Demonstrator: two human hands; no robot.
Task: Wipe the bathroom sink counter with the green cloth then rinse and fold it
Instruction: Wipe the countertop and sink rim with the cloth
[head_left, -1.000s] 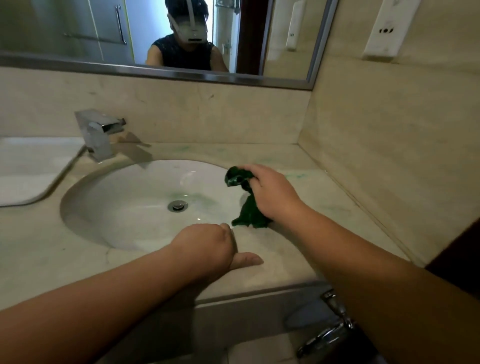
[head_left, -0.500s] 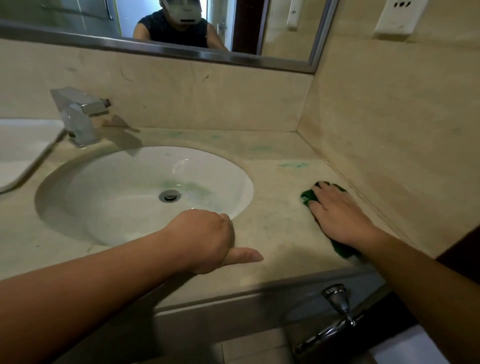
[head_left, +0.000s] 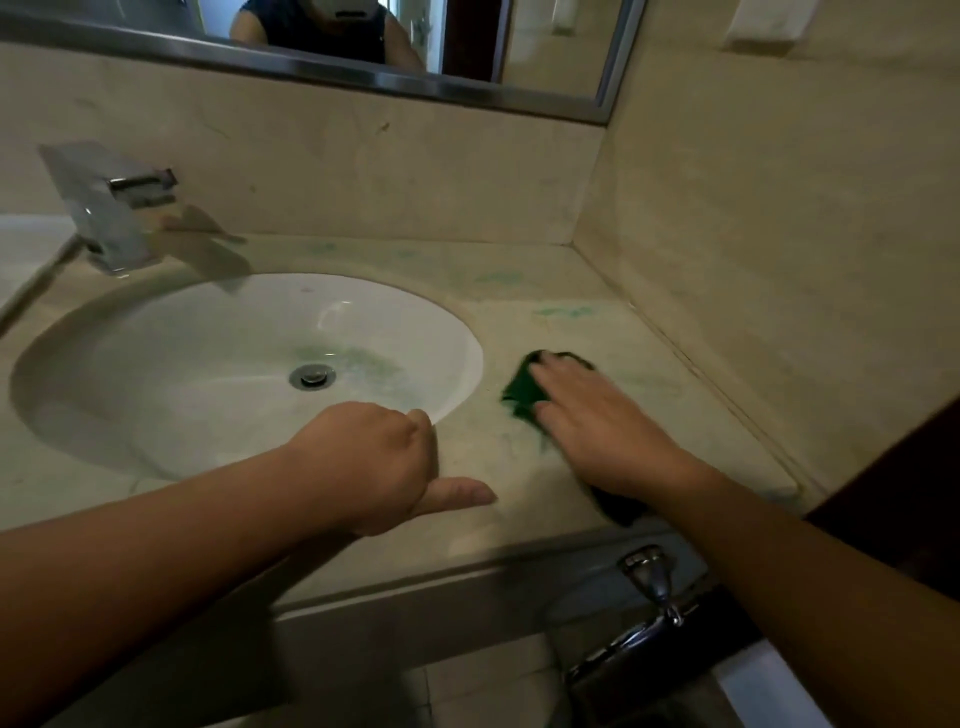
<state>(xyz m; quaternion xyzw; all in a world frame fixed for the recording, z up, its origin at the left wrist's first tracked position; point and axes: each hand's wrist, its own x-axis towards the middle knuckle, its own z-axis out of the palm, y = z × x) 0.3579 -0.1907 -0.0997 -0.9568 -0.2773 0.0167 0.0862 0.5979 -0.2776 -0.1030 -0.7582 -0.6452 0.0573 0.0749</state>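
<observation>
The green cloth (head_left: 522, 392) lies flat on the beige stone counter (head_left: 519, 322), just right of the white oval sink basin (head_left: 171, 374). My right hand (head_left: 597, 421) presses down on the cloth with fingers spread, covering most of it; a dark corner sticks out under my wrist near the counter's front edge. My left hand (head_left: 379, 467) rests on the front rim of the basin, fingers curled and thumb pointing right, holding nothing. Green smears mark the counter behind the cloth and the basin around the drain (head_left: 311, 375).
A chrome tap (head_left: 106, 208) stands at the back left of the basin. The side wall (head_left: 779, 260) closes off the counter on the right, with a mirror (head_left: 363, 47) above the backsplash. A chrome valve fitting (head_left: 649, 577) sticks out below the counter front.
My right hand carried the cloth from over the basin rim to the counter by the right wall, then slid it back left toward the basin. My left hand stayed put.
</observation>
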